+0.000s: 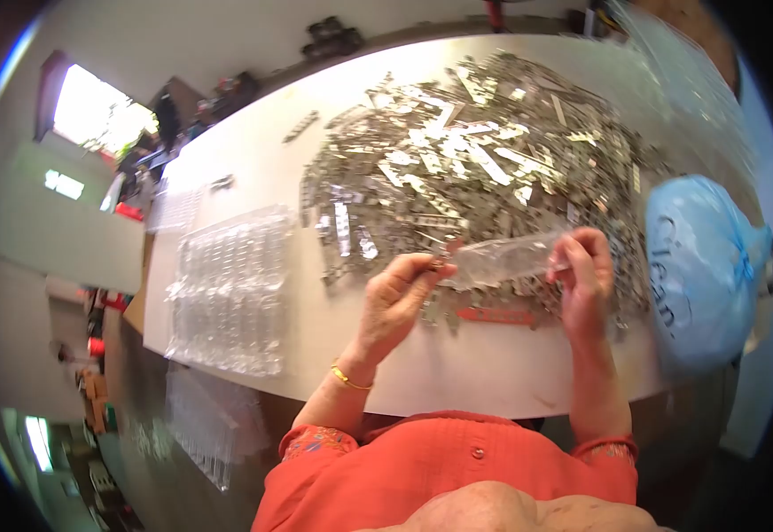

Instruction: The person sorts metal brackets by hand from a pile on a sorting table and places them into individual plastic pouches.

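Note:
My right hand (584,270) pinches one end of a small clear plastic bag (503,262), which stretches sideways between my hands. At its other end my left hand (397,297) is closed, thumb against fingers, on a small metal part (441,264); its exact kind is too blurred to tell. Whether these fingers also grip the bag's edge is hidden. Just beyond both hands lies a wide heap of flat metal pieces (457,151), many long and perforated, some shiny. A red flat tool (495,316) rests on the white table (386,372) below the bag.
Stacked clear plastic trays (231,288) lie at the table's left, with more clear plastic (209,417) below the edge. A tied blue bag (701,266) marked "Clean" stands at the right. Clear plastic sheeting (688,89) covers the far right corner. One metal strip (301,127) lies apart.

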